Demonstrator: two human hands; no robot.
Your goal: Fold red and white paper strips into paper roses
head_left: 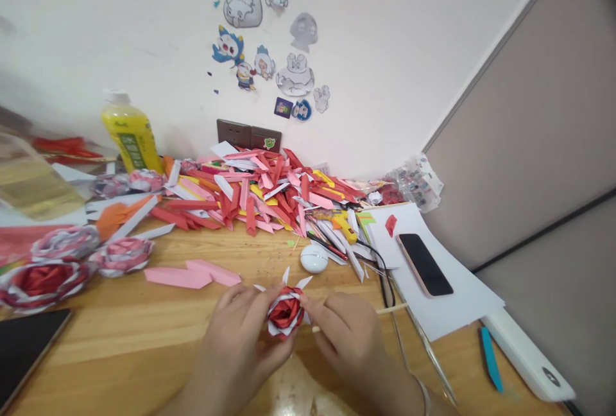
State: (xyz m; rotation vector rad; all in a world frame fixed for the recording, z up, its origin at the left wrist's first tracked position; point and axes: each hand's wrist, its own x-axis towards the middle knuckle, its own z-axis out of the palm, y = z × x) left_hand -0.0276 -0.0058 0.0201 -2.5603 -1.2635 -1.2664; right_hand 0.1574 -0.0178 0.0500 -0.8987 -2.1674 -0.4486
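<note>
A small folded-paper rose [285,312], red in the middle with white outer petals, faces up between my hands. My left hand [248,326] is closed around its left side, thumb below it. White pointed paper tips stick out behind the flower. My right hand [344,326] has its index finger against the flower's right edge. A thin wooden stick [393,309] runs through the curled fingers of that hand, its near end just right of the rose. Two pink folded paper strips [180,277] lie left of my left hand. A white rounded case [314,258] sits behind the rose.
A heap of folded paper strips [250,201] lies along the wall, with a yellow glue gun [344,226] at its right. Finished paper roses [122,255] and a yellow bottle [132,137] stand left. A phone [425,264] rests on white paper at right; a dark tablet [29,352] lies front left.
</note>
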